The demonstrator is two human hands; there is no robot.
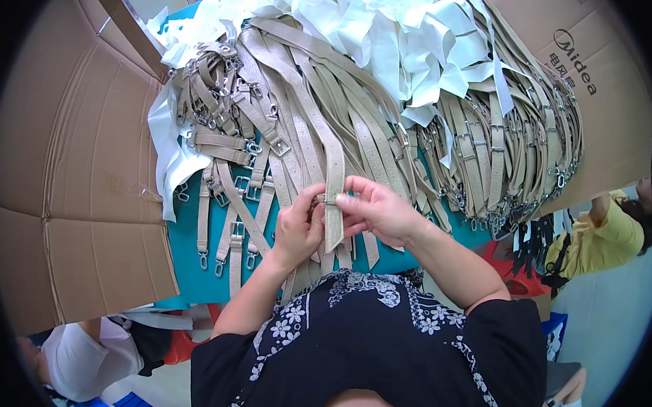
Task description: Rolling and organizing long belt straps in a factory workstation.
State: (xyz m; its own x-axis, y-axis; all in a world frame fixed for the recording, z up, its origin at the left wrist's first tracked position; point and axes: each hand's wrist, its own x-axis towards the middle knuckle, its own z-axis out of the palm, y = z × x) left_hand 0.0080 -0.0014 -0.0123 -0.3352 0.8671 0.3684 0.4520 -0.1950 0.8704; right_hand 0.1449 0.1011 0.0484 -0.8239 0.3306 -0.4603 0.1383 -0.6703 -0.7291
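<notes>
Between my hands is a beige strap (334, 228) with a pointed end and a row of small holes farther up, near a narrow metal loop. My left hand (302, 223) has its fingers closed on the strap's left side, by the loop. From the right, my right hand (377, 210) pinches the same strap, thumb at the loop. The strap's far part runs up into a spread of similar straps (299, 95) on the teal table. Left of my hands lie straps with metal buckles (238, 229) and snap hooks.
White sheets of thin material (406, 33) are heaped along the far side. A dense bundle of buckled straps (498, 145) hangs at the right. Cardboard panels (85, 178) stand at left and right. A person in yellow (597, 239) is at right, another in white (93, 359) at left.
</notes>
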